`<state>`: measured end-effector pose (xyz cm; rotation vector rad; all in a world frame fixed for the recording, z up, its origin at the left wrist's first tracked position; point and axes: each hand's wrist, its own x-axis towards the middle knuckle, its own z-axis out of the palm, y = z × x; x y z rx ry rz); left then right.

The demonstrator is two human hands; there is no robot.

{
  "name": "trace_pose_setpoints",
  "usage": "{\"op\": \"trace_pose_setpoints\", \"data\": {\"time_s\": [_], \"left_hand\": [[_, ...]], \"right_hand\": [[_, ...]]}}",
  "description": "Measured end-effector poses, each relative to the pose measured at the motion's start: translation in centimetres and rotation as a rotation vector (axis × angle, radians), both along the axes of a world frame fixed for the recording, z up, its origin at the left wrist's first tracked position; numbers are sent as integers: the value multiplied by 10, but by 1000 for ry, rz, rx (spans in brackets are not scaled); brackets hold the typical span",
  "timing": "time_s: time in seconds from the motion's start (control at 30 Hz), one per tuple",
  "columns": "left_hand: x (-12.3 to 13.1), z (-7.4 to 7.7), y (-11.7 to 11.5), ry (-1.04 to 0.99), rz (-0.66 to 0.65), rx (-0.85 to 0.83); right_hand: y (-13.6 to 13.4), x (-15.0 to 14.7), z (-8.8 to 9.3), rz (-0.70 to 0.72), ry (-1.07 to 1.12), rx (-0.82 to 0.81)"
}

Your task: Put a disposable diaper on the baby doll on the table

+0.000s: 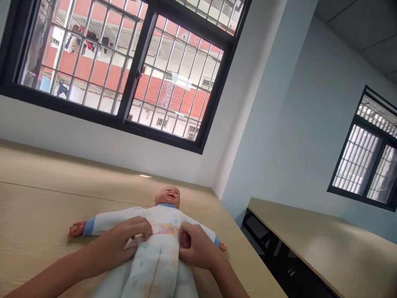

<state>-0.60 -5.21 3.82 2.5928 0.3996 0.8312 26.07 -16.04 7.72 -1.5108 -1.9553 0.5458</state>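
Note:
A baby doll (168, 196) in a white top with blue cuffs lies on its back on the wooden table (31, 198), arms spread to both sides. Over its belly and between its legs is a white diaper (155, 260) with a pink and orange band at the waist. My left hand (132, 240) is closed at the left side of the waist, its fingers pinching the diaper's edge. At the right side of the waist my right hand (195, 244) has curled fingers on the diaper's other edge. The fingertips are partly hidden.
Behind the table is a white wall (108, 145) with a barred, dark-framed window (173, 82). A second table (328, 240) with a dark underside stands to the right, across a gap. Another barred window (366, 153) is on the far right wall.

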Motion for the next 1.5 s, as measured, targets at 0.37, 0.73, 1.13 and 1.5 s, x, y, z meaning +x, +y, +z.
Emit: {"op": "trace_pose_setpoints", "data": {"time_s": [0.37,0.73,1.13,1.5], "left_hand": [[-8,2,8,66,55,-18],[6,-15,19,19,71,584],[-11,11,5,121,46,-83],[-4,-19,28,17,174,92]], "right_hand": [[3,11,-4,40,-76,-23],[12,-6,-23,-12,-306,267],[12,12,-13,78,300,-160],[9,0,-15,-23,48,83]]}}
